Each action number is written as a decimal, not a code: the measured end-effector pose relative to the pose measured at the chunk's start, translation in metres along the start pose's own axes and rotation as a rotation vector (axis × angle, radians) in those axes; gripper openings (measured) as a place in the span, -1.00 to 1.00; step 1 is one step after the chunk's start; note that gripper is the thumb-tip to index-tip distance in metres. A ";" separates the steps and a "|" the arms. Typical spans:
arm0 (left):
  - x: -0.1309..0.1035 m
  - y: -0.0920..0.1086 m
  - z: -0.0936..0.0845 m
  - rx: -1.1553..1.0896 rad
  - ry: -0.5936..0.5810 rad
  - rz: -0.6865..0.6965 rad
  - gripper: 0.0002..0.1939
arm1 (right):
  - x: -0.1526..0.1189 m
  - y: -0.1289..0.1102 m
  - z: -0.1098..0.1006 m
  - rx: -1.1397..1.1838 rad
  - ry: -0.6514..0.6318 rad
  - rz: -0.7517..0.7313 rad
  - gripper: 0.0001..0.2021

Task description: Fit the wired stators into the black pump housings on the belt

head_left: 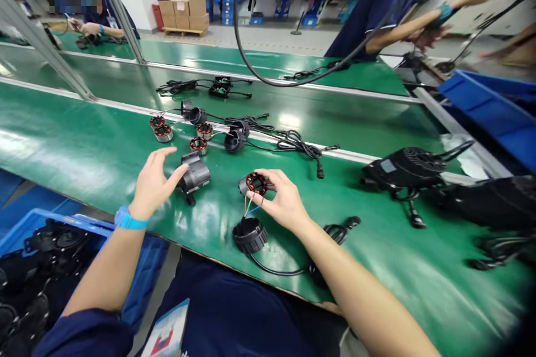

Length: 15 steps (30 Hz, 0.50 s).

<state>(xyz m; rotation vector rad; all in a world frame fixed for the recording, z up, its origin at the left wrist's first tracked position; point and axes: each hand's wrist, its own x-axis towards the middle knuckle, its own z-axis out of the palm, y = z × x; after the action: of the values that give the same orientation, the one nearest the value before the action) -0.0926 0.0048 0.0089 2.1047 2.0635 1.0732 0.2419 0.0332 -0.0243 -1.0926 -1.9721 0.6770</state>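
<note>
My right hand [281, 199] grips a motor stator [255, 183], a metal ring with copper windings, between thumb and fingers. Thin coloured wires run from it down to a black ribbed end cap [250, 235] on the green bench, and a black cable leads off from that cap. My left hand [156, 181] is open, thumb and fingers spread, beside a black motor housing [195, 174]. The thumb tip overlaps the housing's left edge; whether it touches I cannot tell. Behind them stand more stators [198, 145] wired to black caps [235, 140].
Black cables [293, 142] lie along a metal rail. Assembled black motor units [405, 168] rest at the right, near a blue bin [489, 100]. A blue crate [104, 234] of black parts stands at lower left. Co-workers sit or stand across the bench; a cable loop hangs overhead.
</note>
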 end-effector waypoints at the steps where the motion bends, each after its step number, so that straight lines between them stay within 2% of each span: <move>1: 0.017 0.006 -0.001 0.078 -0.099 0.025 -0.46 | -0.001 0.000 0.001 0.000 0.005 -0.010 -0.51; 4: 0.060 0.023 0.003 0.349 -0.440 0.090 -0.62 | -0.003 -0.003 0.001 -0.010 0.033 -0.050 -0.49; 6: 0.072 0.031 0.004 0.467 -0.529 0.177 -0.70 | -0.006 -0.007 -0.002 -0.029 0.065 -0.092 -0.47; 8: 0.066 0.037 0.004 0.449 -0.447 0.271 -0.72 | -0.009 -0.013 -0.006 -0.061 0.103 -0.147 -0.46; 10: 0.046 0.042 0.006 0.275 -0.251 0.306 -0.72 | -0.012 -0.022 -0.012 -0.094 0.151 -0.200 -0.44; 13: 0.005 0.054 0.020 -0.149 0.018 0.197 -0.76 | -0.016 -0.038 -0.021 -0.128 0.228 -0.253 -0.43; 15: -0.020 0.066 0.037 -0.383 0.071 0.095 -0.81 | -0.017 -0.048 -0.027 -0.145 0.273 -0.274 -0.43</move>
<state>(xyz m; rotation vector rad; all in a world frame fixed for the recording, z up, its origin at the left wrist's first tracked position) -0.0152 -0.0052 0.0011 2.0089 1.6286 1.4387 0.2474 -0.0030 0.0200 -0.9194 -1.9048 0.2283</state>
